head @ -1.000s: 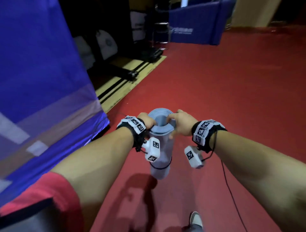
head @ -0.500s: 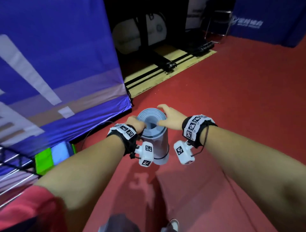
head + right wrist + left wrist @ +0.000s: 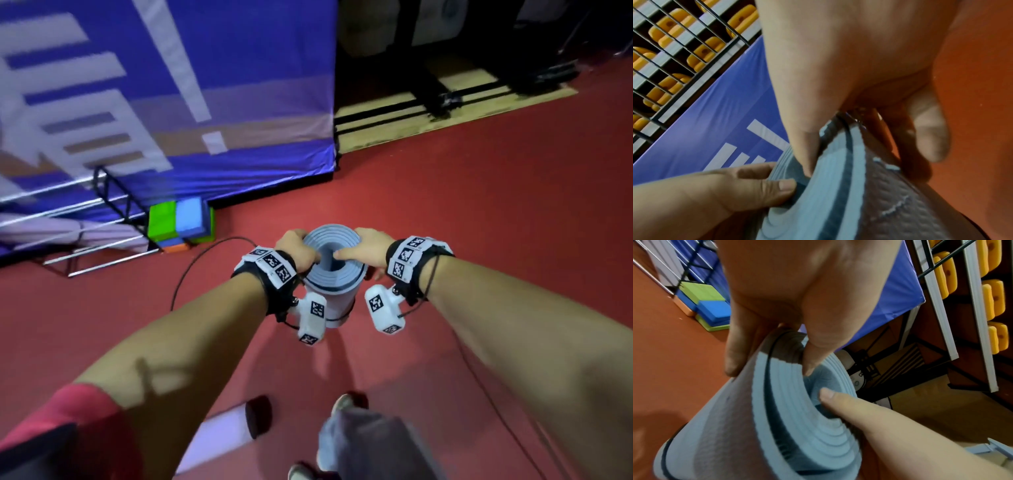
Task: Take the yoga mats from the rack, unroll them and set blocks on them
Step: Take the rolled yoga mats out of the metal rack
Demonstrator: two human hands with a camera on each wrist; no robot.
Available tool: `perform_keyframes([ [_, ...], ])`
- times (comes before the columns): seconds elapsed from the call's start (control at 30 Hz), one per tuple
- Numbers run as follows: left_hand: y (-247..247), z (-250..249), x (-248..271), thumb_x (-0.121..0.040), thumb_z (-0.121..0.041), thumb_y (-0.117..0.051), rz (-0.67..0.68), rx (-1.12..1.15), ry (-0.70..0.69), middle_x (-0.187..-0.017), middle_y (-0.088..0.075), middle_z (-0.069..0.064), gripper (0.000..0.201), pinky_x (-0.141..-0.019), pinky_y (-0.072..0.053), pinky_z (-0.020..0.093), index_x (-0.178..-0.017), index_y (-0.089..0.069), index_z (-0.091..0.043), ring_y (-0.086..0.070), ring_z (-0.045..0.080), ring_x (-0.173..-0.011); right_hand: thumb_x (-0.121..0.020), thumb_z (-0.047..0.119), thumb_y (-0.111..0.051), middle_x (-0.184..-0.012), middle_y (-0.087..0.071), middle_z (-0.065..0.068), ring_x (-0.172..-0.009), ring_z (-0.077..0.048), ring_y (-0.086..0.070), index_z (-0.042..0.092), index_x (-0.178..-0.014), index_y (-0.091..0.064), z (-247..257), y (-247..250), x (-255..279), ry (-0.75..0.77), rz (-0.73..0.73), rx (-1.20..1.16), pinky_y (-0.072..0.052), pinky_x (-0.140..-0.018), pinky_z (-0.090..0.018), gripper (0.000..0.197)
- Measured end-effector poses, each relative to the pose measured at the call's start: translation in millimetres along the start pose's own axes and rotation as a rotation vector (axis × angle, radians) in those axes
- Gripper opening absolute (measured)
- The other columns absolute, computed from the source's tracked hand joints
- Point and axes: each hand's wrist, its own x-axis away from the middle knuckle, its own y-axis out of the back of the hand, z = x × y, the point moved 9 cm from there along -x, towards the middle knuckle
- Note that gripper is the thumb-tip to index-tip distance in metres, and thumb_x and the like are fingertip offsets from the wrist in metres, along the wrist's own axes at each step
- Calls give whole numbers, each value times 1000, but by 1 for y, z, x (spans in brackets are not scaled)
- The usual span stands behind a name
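A rolled blue-grey yoga mat [image 3: 331, 274] hangs upright over the red floor, with a thin black band round its lower part. Both hands hold its top end. My left hand [image 3: 298, 253] grips the rim with the thumb [image 3: 807, 368] inside the spiral and the fingers outside. My right hand [image 3: 363, 251] grips the opposite rim the same way, thumb [image 3: 806, 165] tucked in. Stacked green, blue and orange blocks [image 3: 180, 219] stand on the floor to the left, beside the black wire rack [image 3: 113, 205]. A lavender rolled mat [image 3: 51, 233] lies in the rack.
A blue banner barrier [image 3: 205, 102] stands behind the rack. A wooden board with black stands [image 3: 445, 113] lies at the upper right. Another pale rolled mat [image 3: 233, 428] lies by my foot [image 3: 342, 406]. A black cable [image 3: 191, 270] loops across the floor.
The view has swung left, bringing the rack and the blocks into sight. Both hands have kept their hold on the mat's top end.
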Motion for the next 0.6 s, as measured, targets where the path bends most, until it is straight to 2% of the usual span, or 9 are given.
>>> perform_keyframes([
  [0.07, -5, 24, 16, -77, -13, -75, -26, -1, 29, -102, -71, 12, 47, -71, -57, 35, -122, -61, -15, -70, 30, -88, -73, 44, -73, -94, -71, -7, -81, -28, -69, 14, -104, -63, -4, -27, 4, 5, 39, 19, -59, -68, -41, 44],
  [0.13, -15, 49, 23, -77, -19, -77, -74, 30, 100, -112, -67, 11, 62, -74, -57, 35, -134, -53, -16, -68, 30, -95, -74, 37, -71, -90, -72, -9, -77, -28, -68, 11, -97, -68, -12, -45, 2, 19, 60, 44, -53, -62, -36, 34],
  [0.2, -33, 75, 31, -73, -28, -80, -111, 70, 201, -118, -63, 10, 74, -79, -58, 38, -138, -45, -18, -65, 31, -100, -74, 35, -68, -84, -69, -8, -69, -25, -60, 11, -89, -66, -24, -58, -1, 29, 57, 96, -42, -54, -29, 28],
  [0.27, -63, 102, 37, -60, -43, -83, -141, 153, 320, -116, -62, 10, 86, -79, -60, 44, -133, -44, -16, -66, 33, -98, -79, 33, -66, -79, -63, -6, -68, -25, -55, 11, -85, -63, -43, -74, -7, 49, 90, 155, -36, -50, -27, 23],
  [0.37, -124, 142, 32, -29, -60, -80, -117, 225, 507, -104, -67, 12, 104, -72, -61, 48, -116, -50, -11, -69, 33, -86, -83, 34, -64, -75, -53, -3, -71, -25, -49, 15, -76, -51, -89, -92, -20, 65, 135, 177, -28, -47, -29, 24],
  [0.4, -151, 149, 33, -30, -58, -82, -77, 262, 562, -100, -67, 13, 103, -68, -61, 48, -115, -50, -11, -69, 34, -84, -83, 35, -64, -76, -52, -3, -72, -25, -49, 17, -72, -46, -109, -96, -23, 70, 156, 188, -27, -47, -29, 27],
  [0.47, -193, 143, 31, -49, -43, -89, 1, 321, 600, -96, -63, 14, 86, -59, -61, 48, -115, -46, -11, -69, 36, -82, -82, 33, -65, -73, -53, -1, -72, -24, -51, 19, -68, -45, -150, -96, -25, 51, 153, 145, -29, -48, -29, 29],
  [0.53, -224, 135, 24, -62, -32, -87, 32, 351, 593, -93, -59, 12, 65, -64, -61, 52, -107, -45, -12, -69, 35, -83, -81, 31, -68, -67, -56, 2, -69, -22, -54, 16, -71, -54, -190, -91, -23, 2, 144, 93, -33, -52, -27, 22],
  [0.6, -260, 131, 4, -61, -29, -86, 50, 375, 557, -95, -61, 13, 60, -73, -60, 54, -104, -48, -12, -68, 33, -87, -78, 35, -70, -70, -62, 4, -70, -21, -58, 19, -78, -61, -227, -80, -25, -47, 114, 91, -37, -58, -23, 19],
])
